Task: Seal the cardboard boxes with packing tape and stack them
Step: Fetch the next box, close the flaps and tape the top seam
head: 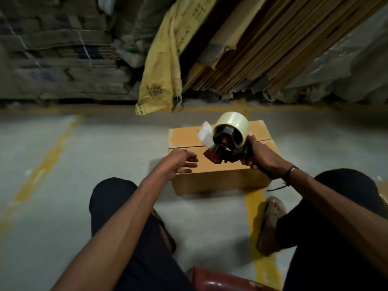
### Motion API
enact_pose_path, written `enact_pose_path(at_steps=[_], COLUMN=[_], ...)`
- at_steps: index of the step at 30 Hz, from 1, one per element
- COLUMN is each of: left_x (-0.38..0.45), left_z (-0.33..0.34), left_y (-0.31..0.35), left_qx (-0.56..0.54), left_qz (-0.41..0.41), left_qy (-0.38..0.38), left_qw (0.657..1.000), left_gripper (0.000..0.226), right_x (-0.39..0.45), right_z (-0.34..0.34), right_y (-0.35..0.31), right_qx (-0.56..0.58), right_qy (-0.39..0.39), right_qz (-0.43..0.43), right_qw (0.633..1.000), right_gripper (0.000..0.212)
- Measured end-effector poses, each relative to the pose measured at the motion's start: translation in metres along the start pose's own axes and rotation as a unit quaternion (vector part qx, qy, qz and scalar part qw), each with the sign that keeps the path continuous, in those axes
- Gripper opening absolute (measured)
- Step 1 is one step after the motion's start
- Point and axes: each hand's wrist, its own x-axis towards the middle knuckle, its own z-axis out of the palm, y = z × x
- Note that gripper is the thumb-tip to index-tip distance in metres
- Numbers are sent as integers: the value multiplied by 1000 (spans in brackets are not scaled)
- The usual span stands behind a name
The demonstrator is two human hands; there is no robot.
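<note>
The right hand (255, 155) grips the tape dispenser (227, 143) above the cardboard box (220, 162), which sits under both hands. The left hand (180, 161) hovers loose-fingered and empty near the dispenser's mouth. The loose tape end (205, 133) seems folded; it could stick to itself and skew off the flap seam (184, 147).

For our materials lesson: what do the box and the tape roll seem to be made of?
Box: brown cardboard, matt, with folded flaps meeting at a seam. Tape roll: likely clear plastic film, pale and glossy, on the tape dispenser held by the right hand.
</note>
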Motion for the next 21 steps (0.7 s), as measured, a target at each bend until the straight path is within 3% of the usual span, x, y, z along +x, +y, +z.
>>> enact_pose_path(at_steps=[5,10,13,15,18,21], left_x=[11,24,31,35,36,36], left_z=[19,30,28,25,23,23], left_y=[-4,-2,-1,0,6,10], left_qx=[-99,-260,-372,-416,-440,-440], left_qz=[-61,-63,-78,-76,-62,-79], left_qy=[-82,-188,-191,-181,-162,-160], left_qw=[990,945,905,888,881,880], left_gripper=[41,54,58,48,30,29], right_x=[15,38,49,56,61,63], right_z=[7,7,9,12,17,17], right_y=[1,-7,-10,-11,-11,-11], right_qx=[74,85,85,92,95,97], right_qy=[-24,-45,-41,-42,-37,-35], right_qz=[-4,-19,-12,-8,-3,1], right_qw=[997,995,996,995,995,995], right_gripper=[91,97,99,98,97,96])
